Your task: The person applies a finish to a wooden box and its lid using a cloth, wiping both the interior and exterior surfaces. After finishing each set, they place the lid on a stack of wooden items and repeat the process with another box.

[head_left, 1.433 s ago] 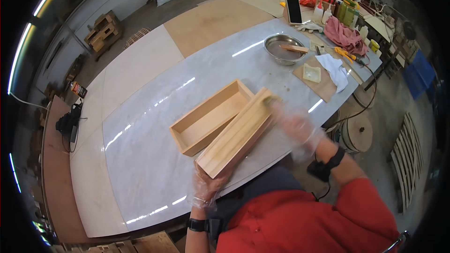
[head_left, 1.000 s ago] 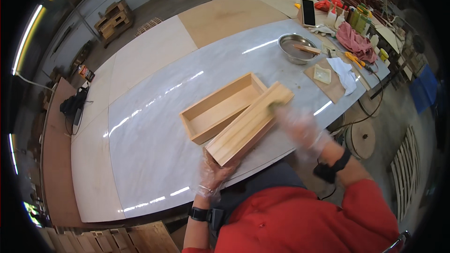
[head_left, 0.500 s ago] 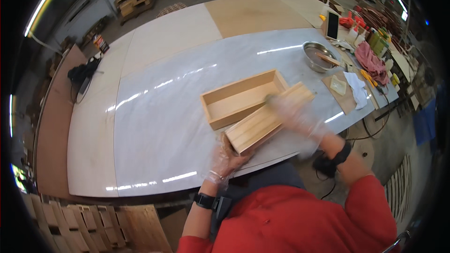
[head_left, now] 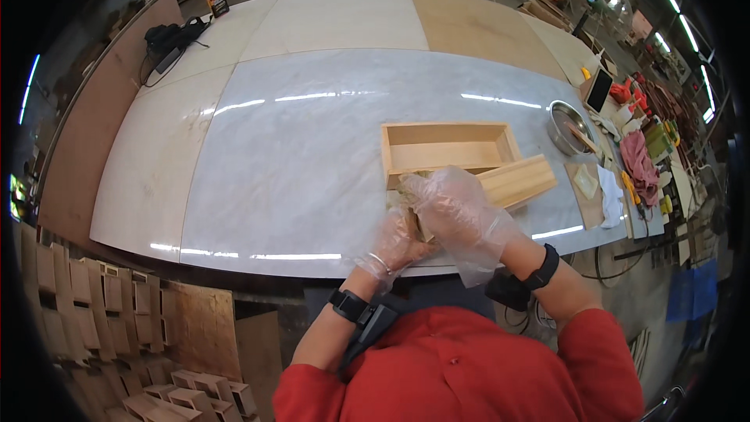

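Observation:
My left hand (head_left: 397,239), in a clear plastic glove, is closed around the near left end of a long pale wooden piece (head_left: 522,179), which slants up to the right. My right hand (head_left: 461,202), gloved alike, presses a crumpled olive-brown wad (head_left: 409,184) onto that same end. The wad is mostly hidden by the fingers, and I cannot make out its material. Just beyond the piece, an open rectangular wooden box (head_left: 448,136) lies on the glossy, film-covered table (head_left: 289,164). The hands hide the front left corner of the box.
At the right stands a steel bowl (head_left: 554,130) with a wooden-handled tool (head_left: 583,139) in it. Nearby are a white cloth (head_left: 610,197), a pink cloth (head_left: 640,167), bottles and a dark-screened device (head_left: 599,91). A black bag (head_left: 173,37) and cable lie far left.
My right hand has slid with the wad along the wooden piece, from its far right part down to the left end, beside my left hand. The view has turned slightly.

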Motion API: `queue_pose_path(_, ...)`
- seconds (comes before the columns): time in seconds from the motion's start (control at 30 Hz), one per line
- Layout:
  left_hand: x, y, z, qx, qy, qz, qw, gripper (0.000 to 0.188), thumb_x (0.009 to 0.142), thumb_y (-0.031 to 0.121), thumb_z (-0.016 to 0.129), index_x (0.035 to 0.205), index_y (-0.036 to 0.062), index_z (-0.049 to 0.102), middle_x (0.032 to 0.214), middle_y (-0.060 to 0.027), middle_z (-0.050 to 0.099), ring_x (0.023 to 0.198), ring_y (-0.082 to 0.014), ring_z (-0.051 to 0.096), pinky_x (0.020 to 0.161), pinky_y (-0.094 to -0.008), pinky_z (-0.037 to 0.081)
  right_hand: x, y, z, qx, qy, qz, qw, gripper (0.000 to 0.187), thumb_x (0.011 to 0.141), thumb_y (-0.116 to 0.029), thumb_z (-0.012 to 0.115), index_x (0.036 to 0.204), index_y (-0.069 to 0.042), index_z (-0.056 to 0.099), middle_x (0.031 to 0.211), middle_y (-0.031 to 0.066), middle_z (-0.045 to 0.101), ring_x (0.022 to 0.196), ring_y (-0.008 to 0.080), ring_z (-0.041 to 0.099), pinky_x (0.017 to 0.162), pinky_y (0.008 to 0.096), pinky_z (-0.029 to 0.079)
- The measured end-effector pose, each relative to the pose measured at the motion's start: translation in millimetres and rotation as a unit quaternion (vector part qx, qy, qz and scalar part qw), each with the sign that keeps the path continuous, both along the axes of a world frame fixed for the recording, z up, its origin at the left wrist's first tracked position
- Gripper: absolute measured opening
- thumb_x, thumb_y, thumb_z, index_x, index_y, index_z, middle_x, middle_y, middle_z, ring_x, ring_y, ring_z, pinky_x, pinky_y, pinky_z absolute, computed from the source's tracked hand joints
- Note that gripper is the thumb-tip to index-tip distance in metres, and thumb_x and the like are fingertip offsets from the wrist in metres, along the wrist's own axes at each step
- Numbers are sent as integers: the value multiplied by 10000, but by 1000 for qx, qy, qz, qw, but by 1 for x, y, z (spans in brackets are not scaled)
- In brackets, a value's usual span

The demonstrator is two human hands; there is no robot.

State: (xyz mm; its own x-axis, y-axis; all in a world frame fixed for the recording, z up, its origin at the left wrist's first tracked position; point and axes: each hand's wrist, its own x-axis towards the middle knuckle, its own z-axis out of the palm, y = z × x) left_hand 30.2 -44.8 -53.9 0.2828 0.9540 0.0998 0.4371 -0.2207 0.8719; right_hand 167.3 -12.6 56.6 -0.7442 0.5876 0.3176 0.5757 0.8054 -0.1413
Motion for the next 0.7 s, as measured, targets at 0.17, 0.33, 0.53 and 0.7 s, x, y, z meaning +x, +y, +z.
queue_pose_path(0.17,-7,-2,-15,40,-102,37,993,686,638,292,844,1192,42,525,1077,-196,622,993,-393,602,813,-425,493,29,-43,13,-47,-29,1,998,237,811,-112,591,1041,-61,568,649,144,578,587,350,593,526,459,467)
queue_pose_path(0.33,-2,-3,-1,38,-145,26,988,681,645,303,837,1191,44,524,1130,-193,599,1013,-402,590,836,-432,493,20,-42,17,-26,-6,-14,1000,227,793,-95,600,1017,-64,578,674,154,586,632,341,608,541,452,474)
queue_pose_path(0.53,4,1,-6,39,-86,37,995,658,657,342,832,1139,23,518,1036,-217,625,980,-398,606,830,-450,502,51,18,-20,9,-64,-77,995,352,836,-150,597,1182,-83,606,840,145,642,726,322,627,662,426,504)
queue_pose_path(0.7,4,-4,-5,9,-109,59,992,659,663,351,832,1141,18,523,1061,-226,621,979,-392,608,835,-461,499,100,40,-29,47,14,-137,989,212,893,-220,549,1017,-92,663,723,155,624,731,334,643,676,464,506)
